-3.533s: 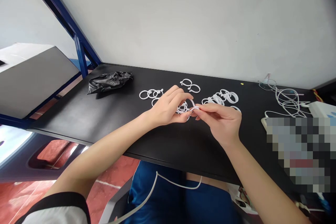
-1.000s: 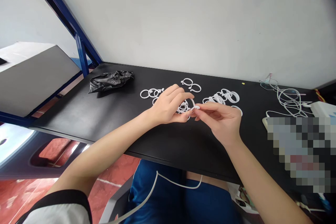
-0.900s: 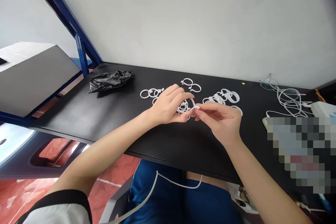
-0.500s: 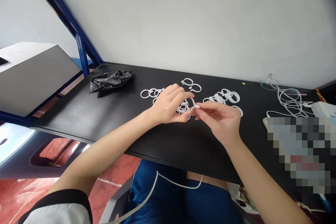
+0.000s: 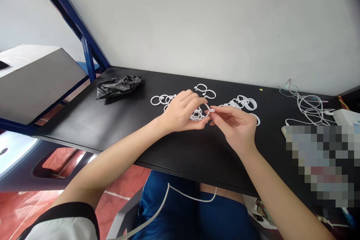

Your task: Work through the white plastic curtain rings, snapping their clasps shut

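Dead centre of frame, the left hand [image 5: 182,111] clasps a white plastic ring [image 5: 207,107] by its curve, tip pointing frame-right, where the right hand [image 5: 239,126] pinches it!

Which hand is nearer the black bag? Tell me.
Left. The left hand is to the right of the black bag, apart from it; the right hand is farther right, past the left hand.
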A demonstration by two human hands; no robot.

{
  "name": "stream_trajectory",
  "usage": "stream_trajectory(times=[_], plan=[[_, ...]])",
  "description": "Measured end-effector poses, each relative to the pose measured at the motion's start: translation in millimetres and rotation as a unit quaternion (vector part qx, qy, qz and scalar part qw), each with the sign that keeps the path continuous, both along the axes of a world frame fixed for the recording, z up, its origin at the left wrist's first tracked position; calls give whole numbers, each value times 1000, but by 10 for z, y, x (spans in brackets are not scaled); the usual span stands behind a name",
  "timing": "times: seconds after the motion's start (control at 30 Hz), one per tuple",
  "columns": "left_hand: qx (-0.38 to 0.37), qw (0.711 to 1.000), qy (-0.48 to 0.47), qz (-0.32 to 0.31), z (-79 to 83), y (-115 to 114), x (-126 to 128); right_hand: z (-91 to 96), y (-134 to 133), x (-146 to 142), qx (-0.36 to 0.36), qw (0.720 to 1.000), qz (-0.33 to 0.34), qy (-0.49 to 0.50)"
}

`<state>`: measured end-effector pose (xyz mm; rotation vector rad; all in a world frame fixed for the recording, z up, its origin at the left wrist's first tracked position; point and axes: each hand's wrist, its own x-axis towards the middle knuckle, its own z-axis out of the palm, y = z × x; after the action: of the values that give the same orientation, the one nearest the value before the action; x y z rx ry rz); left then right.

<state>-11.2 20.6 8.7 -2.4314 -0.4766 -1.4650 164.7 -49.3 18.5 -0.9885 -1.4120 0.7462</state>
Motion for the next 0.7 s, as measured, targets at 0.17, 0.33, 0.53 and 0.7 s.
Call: stream_trajectory(times=[0.17,0.33,0.53,0.7], plan=[[-78,985,108,106,-58,10,4,-87,125,47,-1,992,-103,-74],[-193,942,218,166,-96,13,-7,-264,323,113,49,924,-124,-358],[-256,904,290,183,-92,-5,2,-465,448,104,-36,861,-93,-498],[-258,899,303,181,-106,-19,9,-474,448,106,-43,837,-96,-536]])
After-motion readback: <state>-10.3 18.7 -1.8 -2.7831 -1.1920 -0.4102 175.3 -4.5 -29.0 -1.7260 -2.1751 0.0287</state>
